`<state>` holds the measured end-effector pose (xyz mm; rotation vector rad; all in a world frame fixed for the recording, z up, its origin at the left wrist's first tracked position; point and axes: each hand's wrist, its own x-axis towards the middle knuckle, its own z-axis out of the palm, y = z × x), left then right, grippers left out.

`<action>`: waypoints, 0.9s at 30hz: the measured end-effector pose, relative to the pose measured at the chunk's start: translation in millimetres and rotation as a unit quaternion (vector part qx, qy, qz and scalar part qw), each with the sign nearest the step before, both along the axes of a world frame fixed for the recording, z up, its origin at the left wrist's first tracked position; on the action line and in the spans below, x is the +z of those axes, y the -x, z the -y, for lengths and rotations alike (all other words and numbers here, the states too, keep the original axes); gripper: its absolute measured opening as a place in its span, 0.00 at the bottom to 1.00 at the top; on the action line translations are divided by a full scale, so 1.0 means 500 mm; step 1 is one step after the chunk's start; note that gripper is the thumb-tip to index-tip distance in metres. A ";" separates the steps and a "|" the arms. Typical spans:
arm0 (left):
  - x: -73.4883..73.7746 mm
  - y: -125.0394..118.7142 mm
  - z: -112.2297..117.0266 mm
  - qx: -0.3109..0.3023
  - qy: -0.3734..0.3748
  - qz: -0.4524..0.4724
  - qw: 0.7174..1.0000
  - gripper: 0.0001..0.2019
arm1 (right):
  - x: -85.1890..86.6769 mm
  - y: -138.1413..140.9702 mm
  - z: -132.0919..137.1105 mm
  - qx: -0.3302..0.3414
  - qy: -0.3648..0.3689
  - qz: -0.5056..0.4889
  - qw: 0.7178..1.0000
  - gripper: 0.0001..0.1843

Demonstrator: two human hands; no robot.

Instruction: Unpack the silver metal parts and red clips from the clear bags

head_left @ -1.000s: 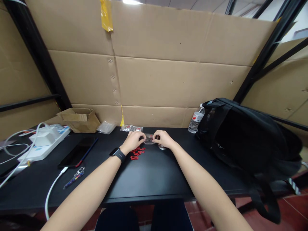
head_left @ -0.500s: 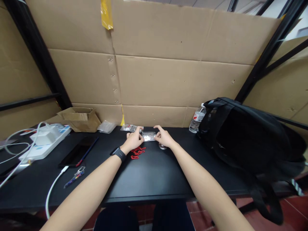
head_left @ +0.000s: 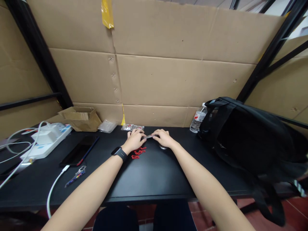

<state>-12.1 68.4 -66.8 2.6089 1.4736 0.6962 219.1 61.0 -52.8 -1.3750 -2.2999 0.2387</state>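
Both of my hands meet at the far middle of the black table [head_left: 154, 176]. My left hand [head_left: 135, 140], with a black watch [head_left: 119, 153] on its wrist, and my right hand [head_left: 163, 138] each pinch one end of a small clear plastic bag [head_left: 149, 136], held nearly edge-on between them. Several small red clips [head_left: 138, 152] lie on the table just under my left hand. A small round silvery object [head_left: 163, 147] sits under my right hand. More small clear bags with red and white contents [head_left: 131, 127] lie just behind the hands.
A black backpack [head_left: 250, 138] fills the right side, with a water bottle [head_left: 197, 120] beside it. At left lie a cardboard box [head_left: 80, 118], a white power strip with cables [head_left: 43, 141], a dark phone [head_left: 78, 154], a keyring [head_left: 75, 176] and a clear packet [head_left: 107, 125]. Cardboard walls stand behind.
The clear bag was held flat-on between my fingertips half a second ago; now it is tilted nearly edge-on and my hands sit closer together.
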 end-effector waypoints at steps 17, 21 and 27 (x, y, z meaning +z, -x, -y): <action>0.007 -0.003 0.005 0.057 -0.015 0.010 0.998 0.19 | 0.005 0.014 0.012 0.044 -0.037 0.007 0.998 0.09; 0.011 0.001 0.001 0.061 -0.032 -0.006 0.998 0.16 | 0.000 0.018 0.020 0.010 -0.038 0.066 0.997 0.12; 0.037 0.058 -0.020 0.047 -0.015 -0.022 0.999 0.14 | -0.003 0.031 0.007 -0.068 -0.035 0.122 0.990 0.20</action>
